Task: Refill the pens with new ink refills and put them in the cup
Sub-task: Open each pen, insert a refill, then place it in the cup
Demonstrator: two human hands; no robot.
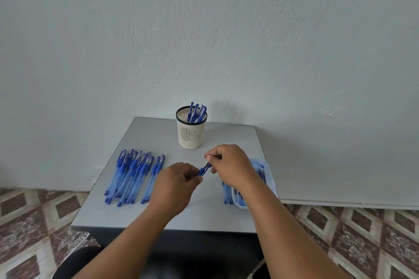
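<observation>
Both hands, left hand (175,182) and right hand (229,165), pinch one blue translucent plastic pen (204,169), fingers clamped, mostly hiding it; the clear plastic tray (269,172) at 3 o'clock is half covered by the right forearm.

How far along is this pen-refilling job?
Early on, by the look of it. A few pens already stand in the cup. One pen is held between the left hand and right hand. A larger pile of pens lies on the table.
</observation>
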